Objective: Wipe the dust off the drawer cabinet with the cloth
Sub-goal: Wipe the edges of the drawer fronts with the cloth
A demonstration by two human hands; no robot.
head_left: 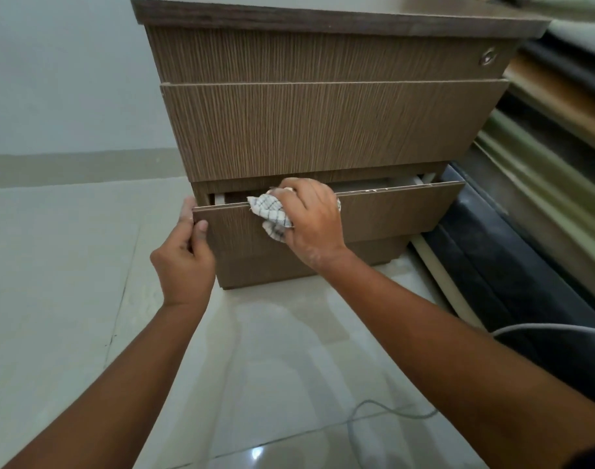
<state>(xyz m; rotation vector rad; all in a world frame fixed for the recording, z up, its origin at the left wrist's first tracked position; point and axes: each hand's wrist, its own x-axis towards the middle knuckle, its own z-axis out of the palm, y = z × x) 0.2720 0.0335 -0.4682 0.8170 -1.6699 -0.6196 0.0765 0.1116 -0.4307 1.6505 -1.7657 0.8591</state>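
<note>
The drawer cabinet (323, 130) stands on the floor (69, 265). It has 3 drawers. The bottom drawer (391, 214) is pulled out a little, so its top edge shows. I think it is out so that the thin edge, where dust sits, can be reached.

The left hand (184, 262) grips the left end of that drawer's front. Its thumb is on the front and its fingers (188, 206) curl round the back, clamped on the board. This is likely to hold the drawer steady, so it does not slide while it gets rubbed.

The right hand (311, 220) holds the cloth (270, 214), which is white with thin dark checks. The cloth is bunched up in a ball and sits on the top edge of the bottom drawer, left of the middle. The right fingers (299, 189) are bent over the edge and clamped on the cloth, pressing it down. A bunched cloth is easy to push along a thin edge.

The top drawer has a small round lock (488, 56) near its right side.

The floor is pale, shiny tile, and a thin grey cable (391, 412) lies on it near the person. The wall (69, 79) behind is plain and pale. On the right, just beside the cabinet, long boards and pads (560, 96) are stacked in layers of brown, green and black.
</note>
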